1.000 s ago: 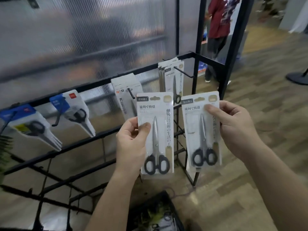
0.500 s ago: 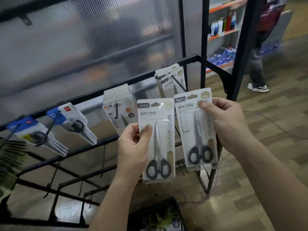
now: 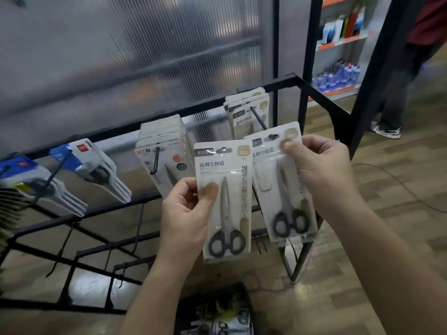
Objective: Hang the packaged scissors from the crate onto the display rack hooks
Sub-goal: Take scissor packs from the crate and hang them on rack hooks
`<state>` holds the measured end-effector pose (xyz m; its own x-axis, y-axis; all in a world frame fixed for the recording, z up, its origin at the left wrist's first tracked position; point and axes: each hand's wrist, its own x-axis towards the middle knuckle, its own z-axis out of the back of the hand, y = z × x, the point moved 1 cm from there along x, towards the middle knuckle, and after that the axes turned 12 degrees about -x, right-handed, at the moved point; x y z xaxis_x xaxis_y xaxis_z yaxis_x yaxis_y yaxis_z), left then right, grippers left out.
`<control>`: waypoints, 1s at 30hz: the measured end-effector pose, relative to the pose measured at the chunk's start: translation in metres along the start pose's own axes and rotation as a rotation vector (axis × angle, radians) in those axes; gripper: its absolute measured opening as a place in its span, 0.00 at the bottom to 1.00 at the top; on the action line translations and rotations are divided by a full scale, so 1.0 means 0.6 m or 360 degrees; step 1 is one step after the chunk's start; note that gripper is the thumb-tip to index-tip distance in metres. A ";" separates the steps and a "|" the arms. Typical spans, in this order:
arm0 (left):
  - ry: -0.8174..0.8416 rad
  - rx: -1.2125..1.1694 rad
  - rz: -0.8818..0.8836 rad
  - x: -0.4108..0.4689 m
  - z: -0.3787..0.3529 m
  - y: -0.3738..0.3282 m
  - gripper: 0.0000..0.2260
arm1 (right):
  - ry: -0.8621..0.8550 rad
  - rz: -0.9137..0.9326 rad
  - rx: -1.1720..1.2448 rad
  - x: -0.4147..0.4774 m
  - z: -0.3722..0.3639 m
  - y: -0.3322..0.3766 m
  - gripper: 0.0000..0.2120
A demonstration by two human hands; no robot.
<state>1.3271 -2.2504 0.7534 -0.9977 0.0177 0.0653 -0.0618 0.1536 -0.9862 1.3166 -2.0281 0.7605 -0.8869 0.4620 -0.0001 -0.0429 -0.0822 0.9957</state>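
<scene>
Several packs hang on the rack hooks; each hand (left, right) pinches one unhung scissors pack; crate holds more.

A shop: hook rack of packaged goods, stocked shelves.

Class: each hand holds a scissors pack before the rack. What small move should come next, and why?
Probably ease the pack in the right hand forward onto the black hook: its hang slot sits just below that hook's tip, and matching packs already hang there.
</scene>
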 end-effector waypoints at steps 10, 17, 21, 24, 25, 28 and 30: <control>-0.0049 -0.0114 -0.0054 0.005 -0.012 0.016 0.06 | 0.0029 0.0085 -0.0007 0.005 0.002 -0.007 0.11; -0.0111 -0.0139 -0.0057 0.001 -0.013 0.020 0.07 | 0.0015 0.0088 0.0017 0.005 -0.001 -0.013 0.14; -0.0122 -0.0166 -0.0054 -0.005 -0.013 0.020 0.07 | -0.0010 0.0132 -0.0017 0.012 -0.002 -0.014 0.17; -0.0128 -0.0156 -0.0061 -0.007 -0.013 0.023 0.07 | 0.0009 0.0095 -0.0024 0.021 -0.008 -0.020 0.20; -0.0132 -0.0151 -0.0056 -0.008 -0.013 0.025 0.07 | 0.0027 0.0080 -0.0022 0.026 -0.013 -0.021 0.19; -0.0130 -0.0170 -0.0010 -0.008 -0.016 0.032 0.08 | 0.0067 0.0060 -0.0064 0.049 -0.027 -0.026 0.17; -0.0127 -0.0195 0.0022 -0.007 -0.018 0.036 0.09 | 0.0080 0.0077 -0.0083 0.066 -0.037 -0.023 0.18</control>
<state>1.3301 -2.2362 0.7335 -0.9977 -0.0576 0.0348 -0.0493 0.2732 -0.9607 1.2718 -2.0282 0.7445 -0.9104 0.4116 0.0419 -0.0222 -0.1499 0.9884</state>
